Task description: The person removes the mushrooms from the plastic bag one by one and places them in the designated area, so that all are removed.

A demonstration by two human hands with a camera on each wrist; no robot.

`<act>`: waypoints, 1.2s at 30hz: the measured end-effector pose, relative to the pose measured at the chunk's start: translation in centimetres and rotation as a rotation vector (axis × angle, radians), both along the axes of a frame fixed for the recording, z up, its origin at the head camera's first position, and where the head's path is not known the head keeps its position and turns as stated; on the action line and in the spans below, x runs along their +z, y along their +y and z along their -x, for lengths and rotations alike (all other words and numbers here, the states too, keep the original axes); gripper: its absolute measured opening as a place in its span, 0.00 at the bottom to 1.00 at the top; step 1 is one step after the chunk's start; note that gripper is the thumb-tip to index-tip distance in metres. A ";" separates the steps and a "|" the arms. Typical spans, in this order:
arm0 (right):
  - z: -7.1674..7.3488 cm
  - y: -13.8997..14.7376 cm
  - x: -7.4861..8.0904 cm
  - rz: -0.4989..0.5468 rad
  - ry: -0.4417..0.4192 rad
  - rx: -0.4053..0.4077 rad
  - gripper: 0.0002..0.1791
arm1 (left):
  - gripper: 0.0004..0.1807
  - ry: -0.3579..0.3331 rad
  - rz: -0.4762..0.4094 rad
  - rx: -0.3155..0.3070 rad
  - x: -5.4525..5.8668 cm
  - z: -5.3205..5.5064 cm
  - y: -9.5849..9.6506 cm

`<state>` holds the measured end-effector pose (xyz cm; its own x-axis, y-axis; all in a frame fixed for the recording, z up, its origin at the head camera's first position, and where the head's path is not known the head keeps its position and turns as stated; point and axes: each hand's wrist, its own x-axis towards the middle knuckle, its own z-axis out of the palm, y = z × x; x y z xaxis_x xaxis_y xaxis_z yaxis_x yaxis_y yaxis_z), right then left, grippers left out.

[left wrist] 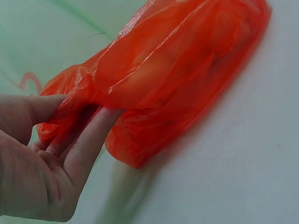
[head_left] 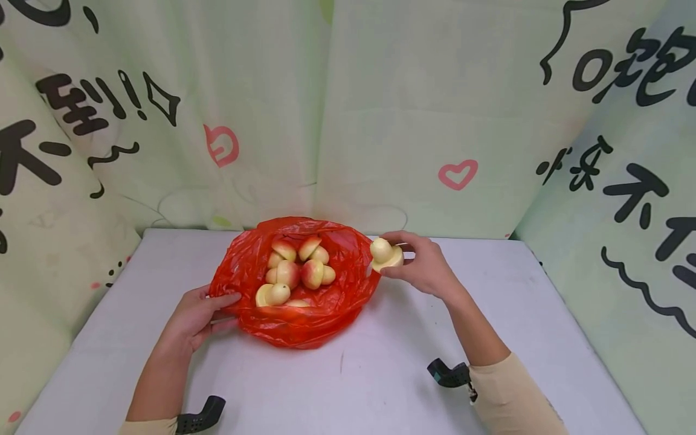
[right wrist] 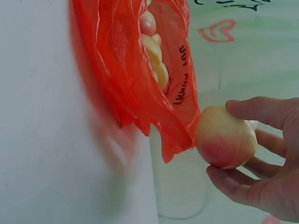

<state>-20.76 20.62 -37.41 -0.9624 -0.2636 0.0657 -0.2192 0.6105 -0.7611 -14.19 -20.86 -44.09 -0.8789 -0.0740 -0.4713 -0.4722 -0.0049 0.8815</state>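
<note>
Beige sleeves (head_left: pixel 516 396) come in closest to me, each with a black wrist mount (head_left: pixel 449 374) beside its cuff, over a white table (head_left: pixel 337 386). Beyond them the two hands are well apart. Left hand (head_left: pixel 193 314) pinches the edge of a red plastic bag (head_left: pixel 301 332), thumb on top and fingers underneath. Right hand (head_left: pixel 421 263) has thumb and fingertips curled round one mushroom (head_left: pixel 387 254), held just beside the bag's right rim; whether it touches the plastic, I can't tell. Several more mushrooms (head_left: pixel 288 273), rosy and cream, lie inside the open bag. Behind the table hangs a pale green curtain (head_left: pixel 380 109) with a pink heart (head_left: pixel 472 172) printed on it.
</note>
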 end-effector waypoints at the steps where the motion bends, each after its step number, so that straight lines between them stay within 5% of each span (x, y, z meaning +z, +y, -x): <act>1: 0.1 0.3 0.0 -0.003 0.003 -0.003 0.32 | 0.42 0.001 -0.001 0.000 0.0 0.0 0.0; 16: 1.9 3.8 0.0 -0.100 -0.017 -0.082 0.33 | 0.42 -0.017 -0.005 0.018 0.0 0.0 0.0; 36: 3.6 4.5 -1.8 -0.306 -0.106 -0.097 0.33 | 0.42 -0.011 -0.006 0.011 0.1 -0.1 -0.1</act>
